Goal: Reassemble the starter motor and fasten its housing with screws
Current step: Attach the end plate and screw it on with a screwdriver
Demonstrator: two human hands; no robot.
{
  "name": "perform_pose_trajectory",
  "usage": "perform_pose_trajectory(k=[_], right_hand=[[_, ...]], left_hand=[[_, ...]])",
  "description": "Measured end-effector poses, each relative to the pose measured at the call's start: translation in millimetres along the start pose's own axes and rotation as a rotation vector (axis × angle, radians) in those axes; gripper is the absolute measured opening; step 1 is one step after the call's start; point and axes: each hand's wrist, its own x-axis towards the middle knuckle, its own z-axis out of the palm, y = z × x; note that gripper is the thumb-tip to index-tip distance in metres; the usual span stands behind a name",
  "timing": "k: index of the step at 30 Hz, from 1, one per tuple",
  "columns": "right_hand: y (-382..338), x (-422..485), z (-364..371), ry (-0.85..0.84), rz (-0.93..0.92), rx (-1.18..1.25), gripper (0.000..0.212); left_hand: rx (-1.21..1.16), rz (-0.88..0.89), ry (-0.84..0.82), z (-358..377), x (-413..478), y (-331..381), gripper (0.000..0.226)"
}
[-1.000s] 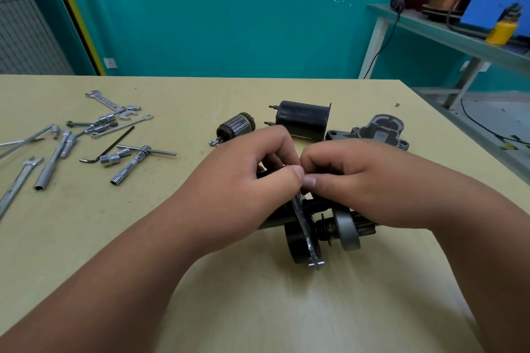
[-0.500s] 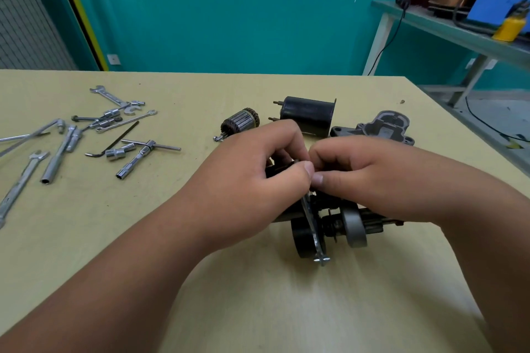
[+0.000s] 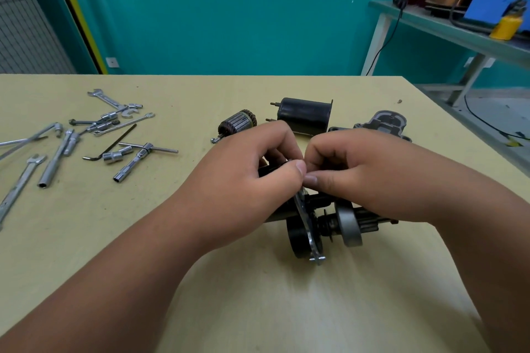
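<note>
A partly assembled starter motor (image 3: 321, 226), black with a silver plate and a grey drive wheel, lies on the table in front of me. My left hand (image 3: 252, 172) and my right hand (image 3: 361, 169) meet above its upper end, fingers curled, thumb tips almost touching. Both pinch the top of the assembly; what lies between the fingertips is hidden. Behind the hands lie the copper-wound armature (image 3: 236, 123), the black cylindrical housing (image 3: 304, 116) and a grey end cover (image 3: 384, 123).
Several spanners, sockets, a T-handle wrench (image 3: 137, 159) and a hex key (image 3: 110, 146) lie scattered at the left of the yellow table (image 3: 258, 309). A small screw (image 3: 399, 101) sits near the far right edge. A shelf (image 3: 447, 28) with equipment stands at the back right.
Both hands have stayed pinched together on the top of the starter motor. The view has shifted slightly; the parts on the table have not moved.
</note>
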Motion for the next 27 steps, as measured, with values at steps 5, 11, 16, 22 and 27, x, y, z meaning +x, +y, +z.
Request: perform_pose_trajectory(k=[5,11,16,22,27], right_hand=[[0.5,-0.7,-0.1,0.006,0.0,0.014,0.011],[2.6,-0.5,-1.3,-0.025,-0.016,-0.018,0.02],[3.0,1.0,-0.8,-0.062,0.001,-0.057,0.025],[4.2,-0.6,-0.8,-0.066,0.023,0.018,0.011],[3.1,-0.3,-2.7,-0.078,0.001,-0.016,0.017]], left_hand=[[-0.037,-0.019,-0.018,0.3,-0.6,-0.8,0.031],[-0.045,0.019,-0.029,0.7,0.4,-2.6,0.029],[-0.063,0.003,-0.03,1.3,0.9,-1.6,0.024],[-0.078,-0.007,-0.012,1.3,-0.5,-0.8,0.033],[-0.066,0.007,-0.01,1.9,-0.9,-1.0,0.028]])
